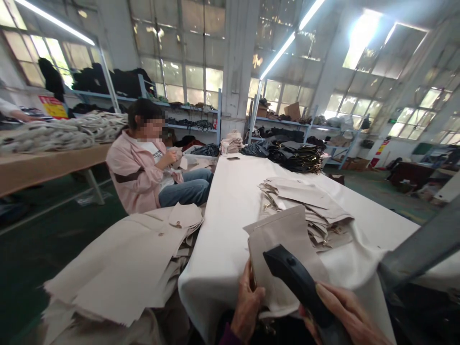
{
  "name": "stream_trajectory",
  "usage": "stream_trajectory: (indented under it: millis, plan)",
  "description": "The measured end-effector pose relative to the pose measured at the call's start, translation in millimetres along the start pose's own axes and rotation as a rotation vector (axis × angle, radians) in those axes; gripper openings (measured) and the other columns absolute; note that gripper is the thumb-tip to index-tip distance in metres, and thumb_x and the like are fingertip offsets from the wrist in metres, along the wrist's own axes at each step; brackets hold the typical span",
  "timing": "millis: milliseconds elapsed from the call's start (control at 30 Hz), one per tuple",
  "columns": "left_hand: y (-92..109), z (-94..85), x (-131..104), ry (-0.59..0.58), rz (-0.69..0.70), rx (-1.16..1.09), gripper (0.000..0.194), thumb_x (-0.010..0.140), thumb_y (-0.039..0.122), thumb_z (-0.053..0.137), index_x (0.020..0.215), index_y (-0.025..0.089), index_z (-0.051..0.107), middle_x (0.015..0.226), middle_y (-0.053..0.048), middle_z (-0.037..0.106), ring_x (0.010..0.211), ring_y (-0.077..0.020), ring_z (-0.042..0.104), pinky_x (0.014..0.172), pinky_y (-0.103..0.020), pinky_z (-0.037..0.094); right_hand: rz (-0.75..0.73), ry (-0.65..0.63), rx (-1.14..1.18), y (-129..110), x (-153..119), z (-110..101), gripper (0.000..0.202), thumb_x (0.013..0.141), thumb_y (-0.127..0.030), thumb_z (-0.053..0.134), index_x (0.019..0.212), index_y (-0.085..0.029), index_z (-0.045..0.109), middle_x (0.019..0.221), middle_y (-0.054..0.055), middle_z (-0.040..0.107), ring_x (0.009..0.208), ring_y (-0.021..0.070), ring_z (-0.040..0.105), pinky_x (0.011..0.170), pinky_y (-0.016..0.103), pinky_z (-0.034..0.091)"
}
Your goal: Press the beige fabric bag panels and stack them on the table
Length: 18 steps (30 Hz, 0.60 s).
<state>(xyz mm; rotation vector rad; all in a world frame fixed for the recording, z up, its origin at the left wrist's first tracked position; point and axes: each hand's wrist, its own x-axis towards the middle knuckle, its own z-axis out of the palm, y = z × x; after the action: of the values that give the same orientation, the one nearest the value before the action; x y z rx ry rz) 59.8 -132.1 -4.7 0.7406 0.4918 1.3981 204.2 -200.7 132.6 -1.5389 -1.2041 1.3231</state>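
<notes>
The left hand grips the beige piece upright at the table's near edge, seemingly steadying it; the right hand's fingers wrap the black tool.

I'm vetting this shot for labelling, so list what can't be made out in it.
All in the head view:
Left hand: some fingers, hidden behind the beige fabric piece.
Right hand: some fingers, hidden by the black handheld tool.
Tool's lower end: cut off by the bottom edge.
Seated person: details of their handwork, too small.
</notes>
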Motion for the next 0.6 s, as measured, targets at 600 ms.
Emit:
stream_trajectory:
  millis: [600]
  plan:
    - [-24,-22.4,-9,-0.069,0.014,0.094,0.071,0.065,0.038,0.072,0.129,0.015,0.052,0.123,-0.012,0.062,0.115,-0.0336,0.054,0.098,-0.043,0.043,-0.186,-0.151,0.164,-2,78,18,0.05,0.083,-0.059,0.051,0.088,-0.011,0.067,0.062,0.003,0.066,0.049,0.0134,0.056,0.046,0.023,0.041]
